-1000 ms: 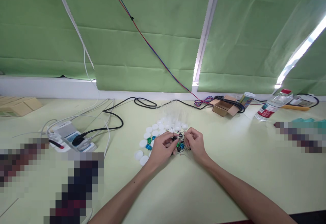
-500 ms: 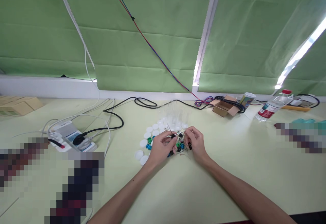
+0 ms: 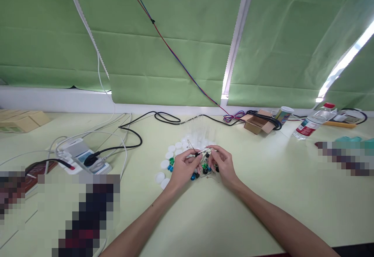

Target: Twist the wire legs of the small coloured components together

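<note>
My left hand (image 3: 184, 168) is closed, its fingertips pinching a small black part (image 3: 196, 154) from which a thin bent wire sticks up. A thin silvery rod (image 3: 204, 150) runs from that part toward my right hand (image 3: 222, 162), whose thumb and fingers close on its other end. Below and between the hands lies a pile of small parts: green pieces (image 3: 205, 166), a blue piece (image 3: 193, 176), black ones and thin wires. White round caps (image 3: 164, 165) curve around the left of the pile. Behind it stand clear tubes (image 3: 200, 132). My fingers partly hide the pile.
A power strip (image 3: 97, 167) with plugs and cables is at left. Along the back run a black cable (image 3: 140, 132), a small cardboard box (image 3: 258, 124), a can (image 3: 283, 115) and a water bottle (image 3: 314, 121). Yellowish boxes (image 3: 23, 120) sit far left.
The bent wire above my left hand has swung slightly left. The fingers of my right hand have shifted a little left along the rod. The caps and tubes stay put.
</note>
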Demonstrator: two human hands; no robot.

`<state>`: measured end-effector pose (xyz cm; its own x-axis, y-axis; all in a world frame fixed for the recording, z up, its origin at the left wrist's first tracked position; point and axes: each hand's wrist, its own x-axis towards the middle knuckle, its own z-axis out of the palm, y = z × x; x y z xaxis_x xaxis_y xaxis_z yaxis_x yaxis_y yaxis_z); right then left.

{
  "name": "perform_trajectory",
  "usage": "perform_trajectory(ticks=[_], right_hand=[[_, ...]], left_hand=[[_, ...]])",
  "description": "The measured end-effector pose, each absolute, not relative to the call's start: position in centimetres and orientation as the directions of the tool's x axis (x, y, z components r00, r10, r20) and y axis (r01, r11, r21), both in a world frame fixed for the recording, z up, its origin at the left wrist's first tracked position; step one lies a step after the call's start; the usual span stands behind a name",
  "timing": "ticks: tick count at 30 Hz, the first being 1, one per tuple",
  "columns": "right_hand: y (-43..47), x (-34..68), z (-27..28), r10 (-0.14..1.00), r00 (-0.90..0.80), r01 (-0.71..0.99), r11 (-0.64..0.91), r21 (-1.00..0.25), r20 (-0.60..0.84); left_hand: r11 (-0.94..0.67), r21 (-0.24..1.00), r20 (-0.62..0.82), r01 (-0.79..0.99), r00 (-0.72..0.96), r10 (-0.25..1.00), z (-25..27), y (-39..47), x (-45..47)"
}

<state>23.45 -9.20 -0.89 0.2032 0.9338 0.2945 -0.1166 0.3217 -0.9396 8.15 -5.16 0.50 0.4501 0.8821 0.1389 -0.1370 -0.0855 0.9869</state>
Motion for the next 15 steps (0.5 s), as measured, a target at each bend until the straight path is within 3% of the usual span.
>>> perform_trajectory(ticks=[15], right_hand=[[-9.26,23.46,-0.74,0.933,0.221,-0.080,0.306,-0.949,0.283]], left_hand=[[-0.085,0.990,0.124,-0.108,0.441,0.889,0.59,-5.14,8.22]])
